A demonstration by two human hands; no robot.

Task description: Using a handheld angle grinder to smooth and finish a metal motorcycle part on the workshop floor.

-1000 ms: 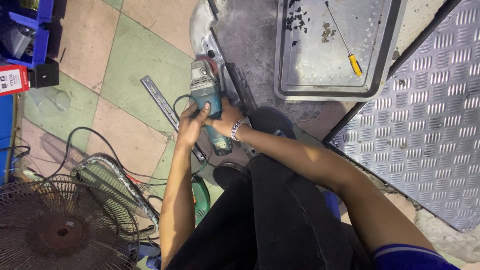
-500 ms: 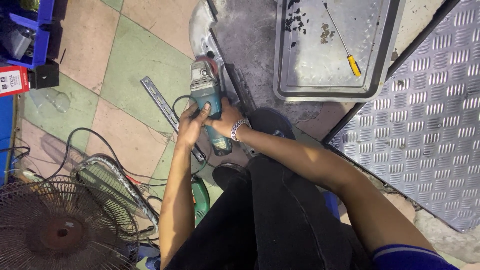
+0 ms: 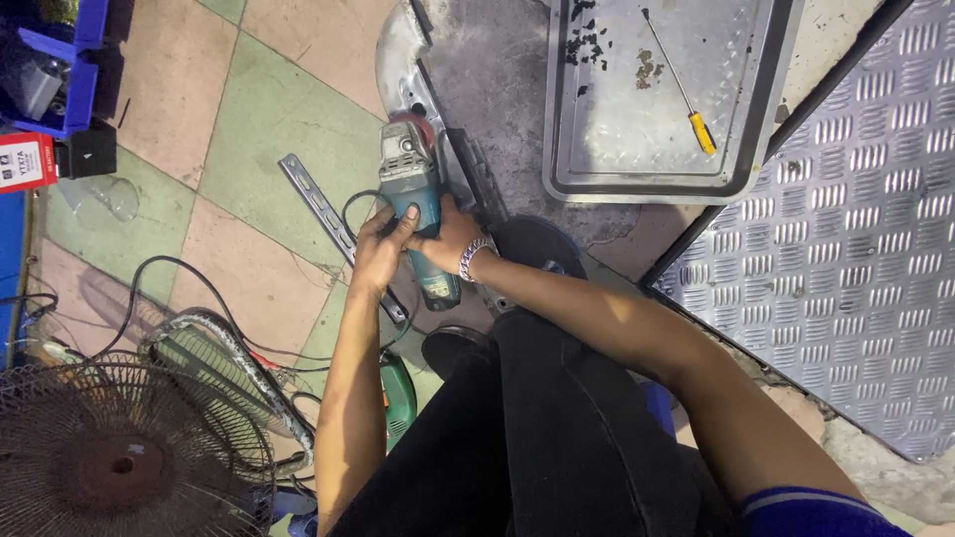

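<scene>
Both hands are on the angle grinder (image 3: 413, 204), a teal-bodied tool lying lengthwise over the floor, its head pressed against the edge of the curved metal panel (image 3: 497, 109) up ahead. The left hand (image 3: 383, 249) wraps the body from the left side, fingers curled over the top, a firm clench on the casing. The right hand (image 3: 448, 239) clamps the same body from the right, its grip also closed tight around the grinder, a silver bracelet (image 3: 471, 261) at the wrist. The two hands touch each other over the tool.

Just left of the grinder a slotted metal strip (image 3: 333, 224) lies diagonally on the tiled floor (image 3: 249, 129), running under the left hand. A black cable (image 3: 179, 273) loops across the tiles toward the lower left. Below the left forearm sits a green power tool (image 3: 398, 398), partly hidden by the dark trousers (image 3: 527, 438).

Further out, a shallow metal tray (image 3: 647, 159) rests at the top, holding a yellow-handled screwdriver (image 3: 681, 85) and some dark scraps. To the right lies a chequer-plate sheet (image 3: 856, 239). At the lower left stands a rusty fan grille (image 3: 109, 447), with blue bins (image 3: 60, 60) at the top-left corner.
</scene>
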